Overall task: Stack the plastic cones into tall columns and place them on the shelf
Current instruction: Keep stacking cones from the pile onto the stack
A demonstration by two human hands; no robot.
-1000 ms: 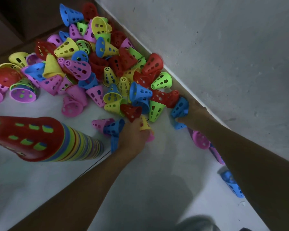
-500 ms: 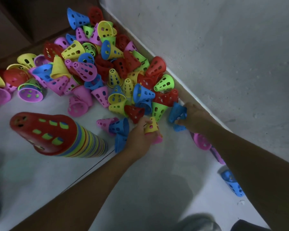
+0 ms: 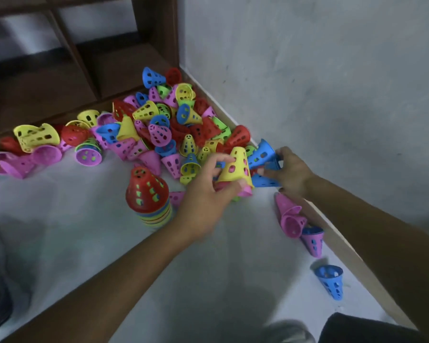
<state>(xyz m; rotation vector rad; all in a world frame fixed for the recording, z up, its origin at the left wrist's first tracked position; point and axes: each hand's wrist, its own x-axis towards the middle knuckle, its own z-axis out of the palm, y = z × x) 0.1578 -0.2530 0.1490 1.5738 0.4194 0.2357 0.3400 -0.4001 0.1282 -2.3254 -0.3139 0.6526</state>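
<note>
- Roughly: early in the job, judging by the big loose pile of cones [image 3: 174, 125] lying on the floor [image 3: 72, 219] in the corner by the wall [image 3: 320, 82].
- One column [image 3: 148, 196] stands upright on the floor, red cone on top, just left of the left hand [image 3: 203, 194]. It is short, not tall yet.
- Left hand fingers clamped on a yellow cone [image 3: 237, 168] with a pink one nested under it.
- Right hand [image 3: 289, 172] fingers curled round blue cones [image 3: 264, 157], touching the yellow one; looks like the two small stacks are about to be merged.
- Stray cones by the wall: pink pair [image 3: 290, 216], a blue one [image 3: 331, 280].
- Shelf [image 3: 84, 63] at the back: compartments in view hold no cones. Nothing placed there as far as I can see.
- Left to do: most of the pile, plus all shelving.
</note>
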